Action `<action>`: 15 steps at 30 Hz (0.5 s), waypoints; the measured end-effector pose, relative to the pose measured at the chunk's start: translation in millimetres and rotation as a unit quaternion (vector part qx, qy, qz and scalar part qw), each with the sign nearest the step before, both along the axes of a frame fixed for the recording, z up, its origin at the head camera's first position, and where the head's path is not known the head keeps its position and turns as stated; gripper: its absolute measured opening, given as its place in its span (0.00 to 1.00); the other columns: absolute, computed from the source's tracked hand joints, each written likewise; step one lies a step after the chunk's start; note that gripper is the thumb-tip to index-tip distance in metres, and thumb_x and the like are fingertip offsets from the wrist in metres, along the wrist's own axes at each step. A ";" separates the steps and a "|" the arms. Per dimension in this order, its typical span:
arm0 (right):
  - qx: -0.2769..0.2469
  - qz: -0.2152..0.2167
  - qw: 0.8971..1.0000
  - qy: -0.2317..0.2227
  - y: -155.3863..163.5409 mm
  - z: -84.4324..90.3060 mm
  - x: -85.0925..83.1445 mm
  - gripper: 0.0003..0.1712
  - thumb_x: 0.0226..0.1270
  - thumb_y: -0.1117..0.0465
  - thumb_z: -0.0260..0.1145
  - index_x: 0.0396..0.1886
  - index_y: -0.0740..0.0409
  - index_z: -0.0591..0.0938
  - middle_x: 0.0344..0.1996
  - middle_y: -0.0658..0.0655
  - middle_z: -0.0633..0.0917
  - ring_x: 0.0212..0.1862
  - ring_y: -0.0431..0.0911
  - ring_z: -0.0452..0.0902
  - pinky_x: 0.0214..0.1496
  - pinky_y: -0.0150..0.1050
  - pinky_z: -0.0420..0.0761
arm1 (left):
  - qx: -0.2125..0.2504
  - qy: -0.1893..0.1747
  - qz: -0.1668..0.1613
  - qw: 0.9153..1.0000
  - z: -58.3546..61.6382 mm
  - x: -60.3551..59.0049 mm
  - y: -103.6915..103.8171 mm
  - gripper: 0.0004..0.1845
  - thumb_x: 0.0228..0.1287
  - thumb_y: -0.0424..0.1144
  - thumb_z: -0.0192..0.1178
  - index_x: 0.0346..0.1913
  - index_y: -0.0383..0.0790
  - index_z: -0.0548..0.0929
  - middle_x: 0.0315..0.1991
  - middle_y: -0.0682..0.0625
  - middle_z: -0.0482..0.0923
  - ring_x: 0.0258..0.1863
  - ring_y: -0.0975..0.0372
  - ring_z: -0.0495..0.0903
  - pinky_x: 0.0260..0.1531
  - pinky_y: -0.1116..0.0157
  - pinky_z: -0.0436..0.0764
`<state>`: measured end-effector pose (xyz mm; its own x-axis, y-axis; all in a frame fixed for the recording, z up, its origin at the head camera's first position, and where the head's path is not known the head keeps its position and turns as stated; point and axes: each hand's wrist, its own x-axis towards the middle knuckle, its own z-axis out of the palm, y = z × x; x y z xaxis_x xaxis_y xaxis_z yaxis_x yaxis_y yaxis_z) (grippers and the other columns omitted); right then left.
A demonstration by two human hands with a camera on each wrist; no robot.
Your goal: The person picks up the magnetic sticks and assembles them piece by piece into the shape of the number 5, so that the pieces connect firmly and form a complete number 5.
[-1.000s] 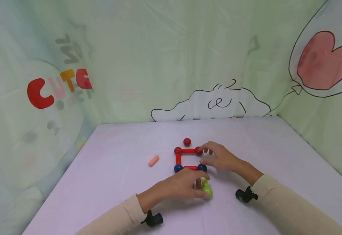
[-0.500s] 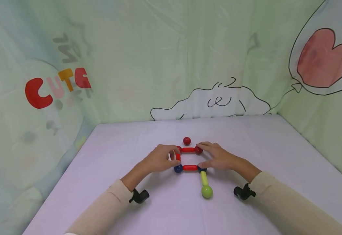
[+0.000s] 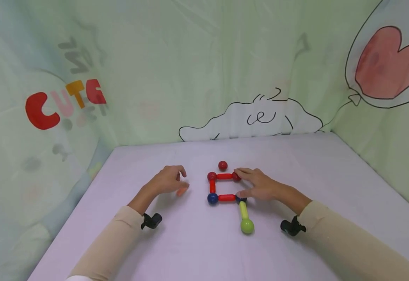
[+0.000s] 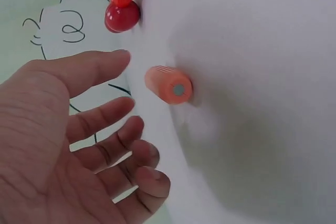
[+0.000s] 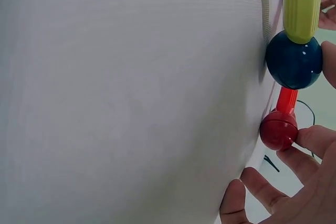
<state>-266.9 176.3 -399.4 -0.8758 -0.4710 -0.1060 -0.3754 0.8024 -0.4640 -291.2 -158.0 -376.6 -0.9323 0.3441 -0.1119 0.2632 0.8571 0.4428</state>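
Note:
On the table lies a partial square of red magnetic rods (image 3: 227, 198) joined by two red balls (image 3: 212, 176) and two blue balls (image 3: 213, 198). From the near right blue ball (image 5: 295, 60), a yellow-green rod (image 3: 244, 210) runs toward me to a green ball (image 3: 247, 226). My right hand (image 3: 260, 185) spans the right side: the thumb touches this blue ball, the fingertips touch the far right red ball (image 5: 279, 130). Left of the square, my left hand (image 3: 165, 180) hovers with loosely bent fingers beside an orange rod (image 4: 169, 84), apart from it in the left wrist view.
A loose red ball (image 3: 223, 166) sits just beyond the square. The pale table (image 3: 190, 249) is bounded by a printed fabric backdrop (image 3: 204, 70) at the back and sides. Small black cameras (image 3: 152, 221) hang below both wrists.
My left hand has moved from the green ball, past the square's left side, to the orange rod. My right thumb has come onto the blue ball, while the right hand otherwise stays about in place.

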 end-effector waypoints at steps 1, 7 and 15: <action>0.002 -0.001 1.000 0.001 0.0 0.5 -0.4 0.50 0.64 0.43 0.69 0.80 0.58 0.60 0.77 0.63 0.62 0.71 0.64 0.60 0.64 0.64 0.74 | -0.004 -0.008 0.002 1.000 -0.7 0.1 -1.6 0.17 0.64 0.48 0.69 0.50 0.42 0.81 0.34 0.49 0.77 0.31 0.58 0.76 0.32 0.62 0.75; 0.007 -0.008 1.000 0.001 -1.3 1.7 -2.4 0.50 0.64 0.44 0.68 0.80 0.57 0.59 0.77 0.63 0.62 0.71 0.63 0.60 0.64 0.63 0.73 | -0.018 -0.032 -0.002 0.999 -6.1 0.6 -8.2 0.18 0.61 0.46 0.71 0.49 0.42 0.79 0.35 0.48 0.77 0.30 0.58 0.77 0.32 0.62 0.75; 0.006 -0.006 1.000 -0.014 -5.7 0.9 -1.6 0.52 0.64 0.43 0.67 0.80 0.59 0.57 0.78 0.64 0.59 0.70 0.64 0.59 0.65 0.64 0.72 | -0.024 -0.048 -0.004 0.999 -11.0 2.1 -11.5 0.14 0.59 0.39 0.73 0.43 0.39 0.80 0.30 0.50 0.80 0.26 0.60 0.79 0.29 0.65 0.78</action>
